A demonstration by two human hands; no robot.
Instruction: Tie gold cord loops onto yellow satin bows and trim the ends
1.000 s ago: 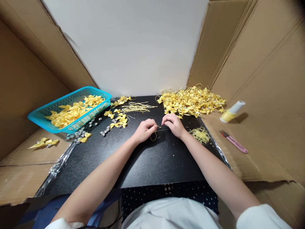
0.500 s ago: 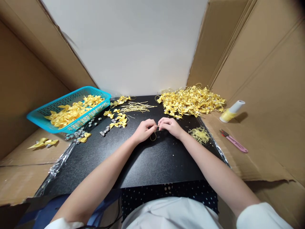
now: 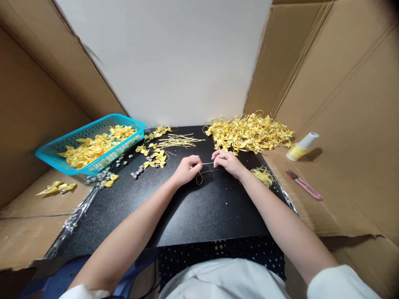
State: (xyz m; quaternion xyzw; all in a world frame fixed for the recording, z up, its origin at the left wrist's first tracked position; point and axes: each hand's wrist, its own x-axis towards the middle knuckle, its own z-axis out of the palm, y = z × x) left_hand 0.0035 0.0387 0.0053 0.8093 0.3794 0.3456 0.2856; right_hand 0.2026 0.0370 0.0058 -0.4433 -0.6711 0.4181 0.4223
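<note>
My left hand and my right hand meet over the middle of a black mat. Both are closed in a pinch on a thin yellow cord stretched between them, with a small loop hanging below my left fingers. Yellow bows with silver beads lie just left of my left hand. A big heap of yellow bows lies behind my right hand.
A turquoise basket of yellow bows stands at the left. Cut cord pieces lie at the back, cord scraps at the right. A yellow thread spool and pink snips rest on cardboard. Cardboard walls enclose both sides.
My right hand drew close to the left, then moved back to the right, pulling the yellow cord straighter. The left hand has stayed nearly still.
</note>
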